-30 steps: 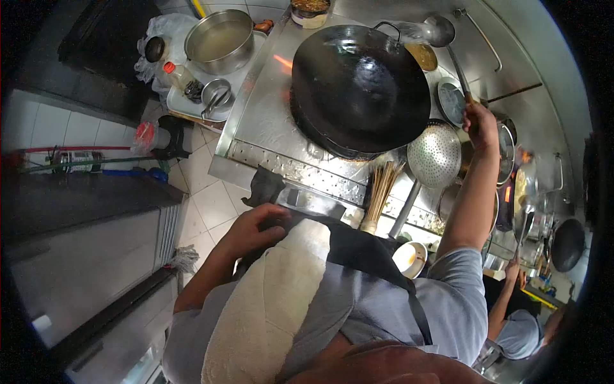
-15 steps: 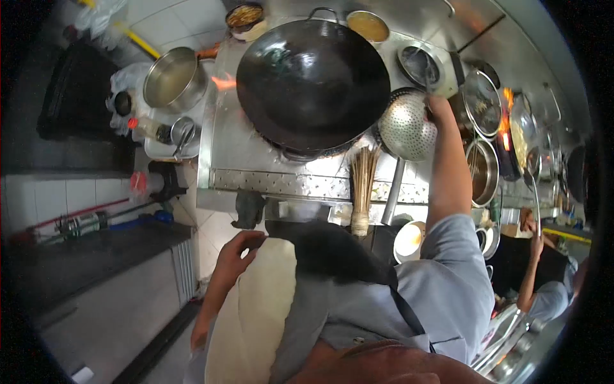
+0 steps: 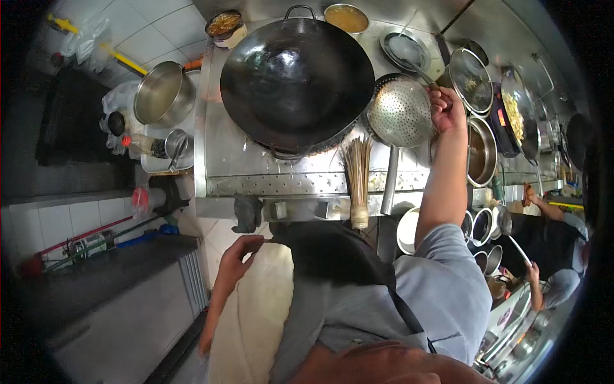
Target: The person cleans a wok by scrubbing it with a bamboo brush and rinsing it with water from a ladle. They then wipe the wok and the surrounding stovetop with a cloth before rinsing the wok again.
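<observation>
My right hand [image 3: 448,110] is closed around the slim metal handle of a ladle [image 3: 422,73], whose head reaches toward a round metal dish [image 3: 404,50]. Just left of that hand lies a perforated metal strainer [image 3: 401,110], its long handle pointing down toward me. A big black wok [image 3: 297,80] sits on the stove, with no food visible inside. My left hand [image 3: 238,261] hangs low by my apron, fingers bent and thumb apart, beside a cream cloth [image 3: 259,301] draped along my front. It appears to hold nothing.
A bamboo brush [image 3: 358,185] leans on the stove's front edge. On the left stands a steel pot [image 3: 165,95]; a bowl of yellowish liquid [image 3: 346,18] sits behind the wok. Pans and sieves [image 3: 472,82] crowd the right. A co-worker's hand [image 3: 532,272] holds a long ladle.
My right hand stays on the ladle and its fingers show more clearly. Flames beside the wok and at the right burner no longer show. The co-worker's ladle has come down.
</observation>
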A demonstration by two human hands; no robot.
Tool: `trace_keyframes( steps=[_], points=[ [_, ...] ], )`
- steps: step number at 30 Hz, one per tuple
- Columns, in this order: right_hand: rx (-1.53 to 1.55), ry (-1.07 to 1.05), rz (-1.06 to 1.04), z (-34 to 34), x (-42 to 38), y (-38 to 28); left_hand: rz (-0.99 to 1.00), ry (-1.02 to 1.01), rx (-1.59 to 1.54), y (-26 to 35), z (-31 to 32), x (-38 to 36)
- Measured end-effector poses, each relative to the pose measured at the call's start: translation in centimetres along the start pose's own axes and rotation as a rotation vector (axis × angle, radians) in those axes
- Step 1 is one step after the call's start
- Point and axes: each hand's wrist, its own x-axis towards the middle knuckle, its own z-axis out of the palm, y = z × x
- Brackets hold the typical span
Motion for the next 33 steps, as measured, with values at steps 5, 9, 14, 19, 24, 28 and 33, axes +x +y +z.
trace_keyframes(
  steps=[5, 9, 14, 19, 24, 28, 33],
  points=[
    [-0.105, -0.034, -0.079, 4.6, -8.4, 2.9, 0.094, -0.059, 0.043, 1.7, -0.7, 0.9],
    [-0.236, -0.021, -0.157, 8.1, -15.9, 5.5, 0.169, -0.157, 0.165, 0.4, -2.5, 2.5],
    [-0.327, 0.062, -0.207, 11.9, -24.4, 10.1, 0.328, -0.239, 0.204, -0.5, -4.9, 3.3],
    [-0.556, 0.228, -0.225, 15.5, -30.6, 15.4, 0.376, -0.275, 0.229, -0.7, -7.5, 1.9],
    [-0.685, 0.244, -0.141, 17.2, -34.9, 19.7, 0.343, -0.318, 0.236, -2.6, -9.9, 0.8],
    [-0.739, 0.27, -0.065, 19.2, -35.7, 22.8, 0.342, -0.33, 0.2, -3.5, -11.1, -0.2],
    [-0.642, 0.09, 0.0, 19.9, -30.4, 25.9, 0.349, -0.311, 0.17, -4.5, -12.0, -1.4]
  ],
)
